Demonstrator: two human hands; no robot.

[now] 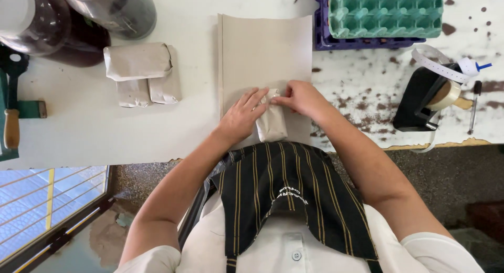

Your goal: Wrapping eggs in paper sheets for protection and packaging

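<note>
White and chipped, the bench (94, 131) carries a sheet of brown paper (265, 52) with a small paper-wrapped parcel (272, 121) lying at its near edge, right between the hands. Left hand (242, 114) lies flat with fingers pressing the parcel's side, while right hand (302, 99) pinches a fold at its top. Beyond the left hand sit wrapped packets (142, 73); a tape dispenser (426, 97) stands off past the right hand.

wrapped packets (143, 73) left of paper sheet (265, 52), tape dispenser (426, 97) right
</note>
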